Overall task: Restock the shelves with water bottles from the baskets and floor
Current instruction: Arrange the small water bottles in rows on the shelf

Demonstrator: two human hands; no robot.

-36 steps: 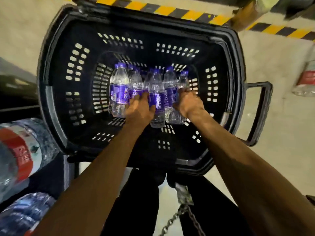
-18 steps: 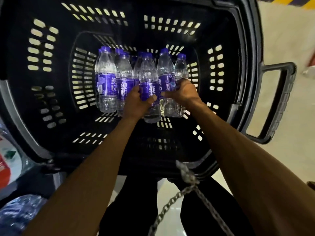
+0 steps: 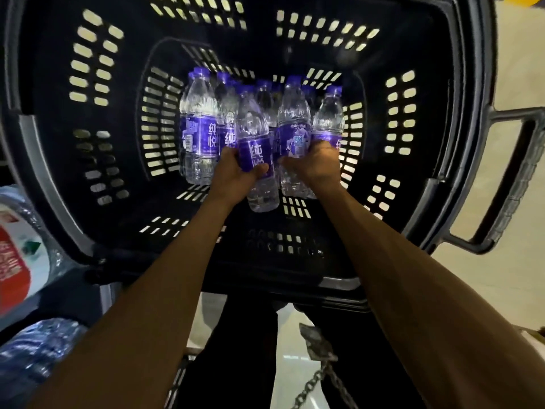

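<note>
Nearer the basket (image 3: 59, 172) now, left hand (image 3: 236, 175) fingers clench the front bottle (image 3: 255, 137); right hand (image 3: 317, 163) grasps neighbouring bottles (image 3: 295, 119). Lift straight up, clearing the rest.

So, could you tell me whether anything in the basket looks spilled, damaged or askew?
Nothing stands out. The purple-labelled bottles sit bunched in the black basket, caps on, no spill visible; the left hand and right hand grip some.

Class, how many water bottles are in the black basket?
7 at least. Front row, left to right: far-left bottle, second bottle, middle bottle in the left hand, fourth bottle in the right hand, far-right bottle beside it. Two back bottles; others may be hidden.
</note>
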